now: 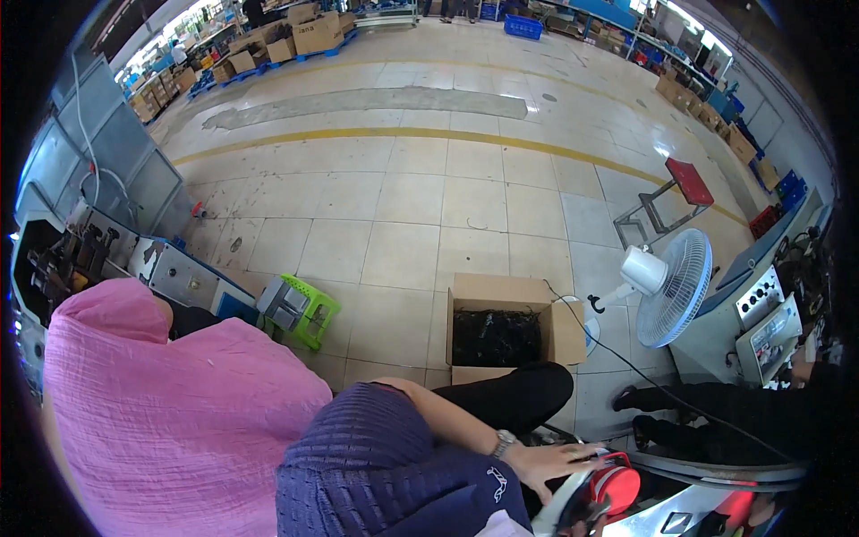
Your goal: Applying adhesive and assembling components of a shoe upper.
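Observation:
My left hand (550,464), with a watch (506,440) on its wrist, stretches out from a navy sleeve at the lower right. Its fingers are spread, and the fingertips reach the edge of a round red part (616,490) on a pale bench or machine surface (667,517). I cannot make out the part's kind. Below the red part, at the lower edge, a bit of my right hand (586,524) shows beside something dark; its fingers are blurred and mostly hidden. My knee (528,394) in black trousers is just beyond my left forearm.
An open cardboard box (495,371) with black items stands on the floor ahead. Right of it are a fan (676,286), a cable (640,369) and a red-topped stool (689,183). A person in pink (179,412) sits left near a green stool (315,313); black-trousered legs (707,412) show right.

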Demonstrator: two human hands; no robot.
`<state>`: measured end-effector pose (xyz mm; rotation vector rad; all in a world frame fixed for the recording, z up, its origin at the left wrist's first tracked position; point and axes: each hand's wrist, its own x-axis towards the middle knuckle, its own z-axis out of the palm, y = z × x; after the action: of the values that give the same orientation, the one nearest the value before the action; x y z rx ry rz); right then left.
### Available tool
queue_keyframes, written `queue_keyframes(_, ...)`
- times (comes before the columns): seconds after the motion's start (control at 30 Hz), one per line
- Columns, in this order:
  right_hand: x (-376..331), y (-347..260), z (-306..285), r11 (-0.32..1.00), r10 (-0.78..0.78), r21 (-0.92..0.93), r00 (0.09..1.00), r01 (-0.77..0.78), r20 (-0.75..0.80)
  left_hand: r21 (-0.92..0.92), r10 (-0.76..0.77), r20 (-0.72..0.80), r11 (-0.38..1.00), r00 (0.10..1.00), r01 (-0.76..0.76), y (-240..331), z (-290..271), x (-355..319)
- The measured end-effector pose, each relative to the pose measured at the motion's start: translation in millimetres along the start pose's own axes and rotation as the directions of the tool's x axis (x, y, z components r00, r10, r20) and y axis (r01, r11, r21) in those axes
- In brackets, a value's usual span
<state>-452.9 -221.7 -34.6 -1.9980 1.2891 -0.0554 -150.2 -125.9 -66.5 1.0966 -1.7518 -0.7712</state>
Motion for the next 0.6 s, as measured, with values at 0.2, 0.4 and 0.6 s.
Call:
queue_keyframes(0.2,-38.5,-142.8,30.5,0.881,0.003,0.462,0.977,-0.103,0.212,0.003,-0.550,0.009,0.835,0.835,0.550,3.3,-63.6,-28.3)
queue_keyframes(0.4,-5.1,-182.6,25.8,0.985,-0.090,0.167,0.955,0.043,0.282,-0.188,-0.595,0.041,0.784,0.802,0.591,0.6,-94.0,-24.7)
queue_keyframes(0.6,17.9,-223.3,15.1,0.989,0.099,-0.147,0.876,-0.032,0.473,0.112,-0.376,-0.015,0.920,0.926,0.376,-1.6,-62.2,-36.4)
